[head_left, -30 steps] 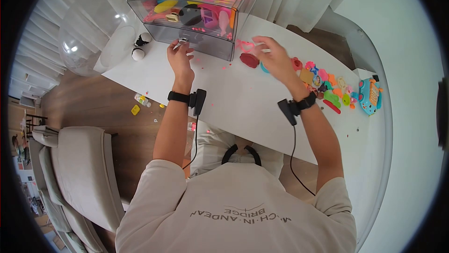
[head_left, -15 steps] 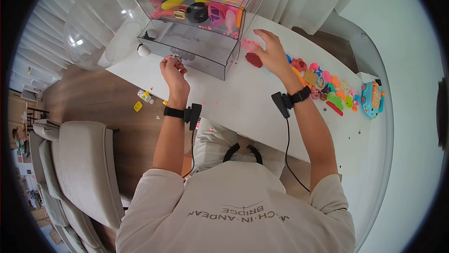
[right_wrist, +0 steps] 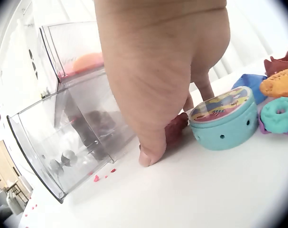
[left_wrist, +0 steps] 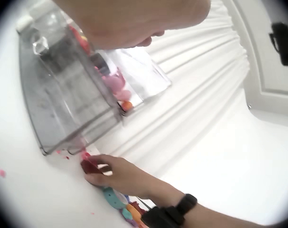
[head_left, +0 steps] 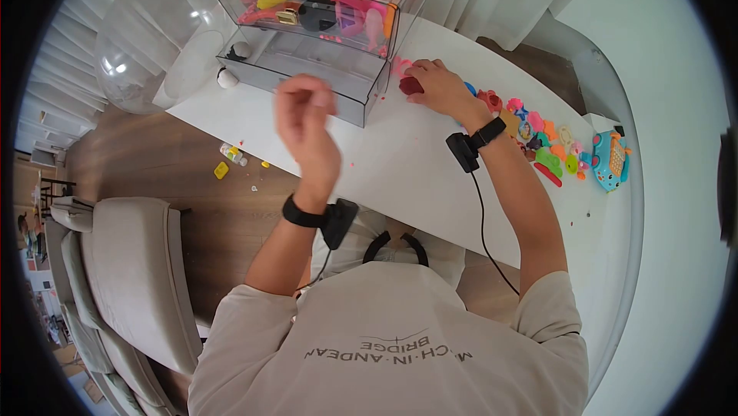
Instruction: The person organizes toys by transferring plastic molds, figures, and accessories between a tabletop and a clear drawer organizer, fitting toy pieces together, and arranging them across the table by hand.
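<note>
My right hand (head_left: 446,93) grips a dark red toy piece (head_left: 410,86) on the white table, thumb on the near side and fingers over the far side. The palm hides much of the piece in the right wrist view. A teal round toy (right_wrist: 224,130) with a picture top stands right beside that hand. My left hand (head_left: 310,135), blurred and holding nothing, hovers with loosely bent fingers before the pulled-out lower drawer (head_left: 307,59) of a clear grey box. Inside that drawer, at its left end, is a small black and white item (head_left: 241,49).
The closed upper drawer (head_left: 265,18) is packed with colourful toys. Several toys, including a green piece (head_left: 548,161), lie along the table's right side near a blue toy phone (head_left: 610,161). A clear dome (head_left: 150,55) stands at the left. Pink crumbs dot the table.
The lower drawer was pulled out toward the body by my left hand, which then let go of its handle and moved right. My right hand came down and took hold of the dark red piece.
</note>
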`<state>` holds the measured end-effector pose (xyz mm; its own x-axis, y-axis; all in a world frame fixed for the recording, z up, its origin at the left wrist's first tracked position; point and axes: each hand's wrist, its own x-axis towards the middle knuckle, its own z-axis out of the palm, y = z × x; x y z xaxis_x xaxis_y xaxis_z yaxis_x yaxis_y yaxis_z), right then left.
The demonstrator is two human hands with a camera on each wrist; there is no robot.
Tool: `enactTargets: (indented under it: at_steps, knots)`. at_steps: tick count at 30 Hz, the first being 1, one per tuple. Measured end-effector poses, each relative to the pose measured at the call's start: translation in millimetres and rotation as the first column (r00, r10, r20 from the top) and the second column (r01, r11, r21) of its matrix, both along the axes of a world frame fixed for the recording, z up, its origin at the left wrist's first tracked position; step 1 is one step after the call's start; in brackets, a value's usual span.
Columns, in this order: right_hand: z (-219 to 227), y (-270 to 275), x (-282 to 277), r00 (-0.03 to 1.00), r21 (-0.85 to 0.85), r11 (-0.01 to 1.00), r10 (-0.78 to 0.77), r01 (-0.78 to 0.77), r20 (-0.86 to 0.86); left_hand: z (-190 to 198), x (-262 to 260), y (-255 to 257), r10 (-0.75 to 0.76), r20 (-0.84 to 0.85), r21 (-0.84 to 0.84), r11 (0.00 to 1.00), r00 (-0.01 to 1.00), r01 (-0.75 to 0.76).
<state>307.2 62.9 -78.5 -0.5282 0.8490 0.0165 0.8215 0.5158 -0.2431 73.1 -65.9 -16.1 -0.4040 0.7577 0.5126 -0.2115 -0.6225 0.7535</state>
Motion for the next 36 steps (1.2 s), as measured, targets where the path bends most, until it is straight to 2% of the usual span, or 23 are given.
enactTargets:
  at_steps: [1, 2, 3, 5, 6, 8, 9, 11, 12, 14, 16, 23, 27, 29, 32, 34, 36]
  knots:
    - [-0.7, 0.9, -0.3, 1.000, 0.043, 0.999, 0.010, -0.008, -0.030, 2.4, 14.4, -3.7, -0.087, -0.050, 0.020, 0.996, 0.995, 0.088]
    - [-0.3, 0.6, -0.8, 1.000, 0.045, 0.999, 0.012, -0.011, -0.026, -4.7, 29.0, -4.6, -0.110, -0.178, 0.034, 0.992, 0.978, 0.118]
    - [-0.4, -0.5, -1.3, 0.998, 0.058, 0.998, 0.007, -0.003, -0.058, -14.5, 36.7, -2.4, -0.217, -0.318, 0.077, 0.964, 0.923, 0.253]
    - [-1.4, 2.3, -1.5, 0.996, 0.074, 0.997, 0.005, 0.001, -0.085, -25.6, 59.1, -4.5, -0.395, -0.406, -0.111, 0.917, 0.824, 0.384]
    - [-3.0, 4.8, -0.9, 0.992, 0.028, 1.000, 0.001, 0.003, -0.128, -35.5, 67.1, -0.8, -0.392, -0.402, -0.108, 0.917, 0.827, 0.383]
    - [-8.5, 10.7, 0.9, 0.986, -0.019, 1.000, -0.007, 0.004, -0.165, -61.9, 79.7, 12.1, -0.529, -0.380, -0.368, 0.839, 0.759, 0.400]
    - [-11.2, 14.5, 0.7, 0.987, -0.006, 1.000, -0.002, 0.001, -0.159, -74.9, 84.0, 20.1, -0.529, -0.376, -0.366, 0.839, 0.760, 0.403]
    - [-16.5, 17.9, 1.3, 0.989, 0.007, 1.000, 0.004, -0.003, -0.148, -98.2, 90.1, 37.7, -0.502, -0.264, -0.428, 0.826, 0.824, 0.366]
    - [-19.3, 19.3, 1.3, 0.981, -0.025, 1.000, -0.019, 0.015, -0.195, -107.9, 90.0, 46.0, -0.500, -0.260, -0.427, 0.827, 0.826, 0.366]
    - [-16.9, 19.5, -0.5, 0.970, -0.060, 0.998, -0.043, 0.030, -0.240, -115.8, 85.8, 56.1, -0.524, -0.024, -0.549, 0.718, 0.851, 0.427]
    - [-15.5, 20.6, 0.2, 0.961, -0.159, 0.987, -0.070, 0.027, -0.269, -119.5, 87.3, 57.4, -0.511, -0.040, -0.535, 0.737, 0.859, 0.414]
    - [-1.2, 11.4, 4.0, 0.942, -0.157, 0.987, -0.015, -0.041, -0.335, -113.6, 84.2, 53.2, -0.479, -0.101, -0.546, 0.759, 0.872, 0.354]
    - [29.6, -14.8, 9.8, 0.899, -0.060, 0.994, -0.111, 0.095, -0.423, -111.2, 87.8, 53.8, -0.354, -0.007, -0.482, 0.821, 0.935, 0.307]
    - [31.5, -30.0, 6.6, 0.886, -0.031, 0.989, -0.146, 0.147, -0.440, -103.3, 88.4, 51.1, -0.460, 0.104, -0.498, 0.743, 0.882, 0.447]
    - [22.5, -54.6, -13.2, 0.858, -0.063, 0.994, -0.108, 0.088, -0.502, -104.8, 88.5, 54.8, -0.503, 0.046, -0.509, 0.732, 0.863, 0.454]
    - [20.7, -61.5, -22.7, 0.798, -0.244, 0.965, -0.225, 0.101, -0.560, -106.0, 82.4, 54.2, -0.528, 0.061, -0.489, 0.724, 0.847, 0.487]
    - [18.7, -59.3, -18.1, 0.781, -0.265, 0.962, -0.211, 0.060, -0.588, -105.3, 77.3, 52.5, -0.551, 0.071, -0.470, 0.717, 0.831, 0.515]
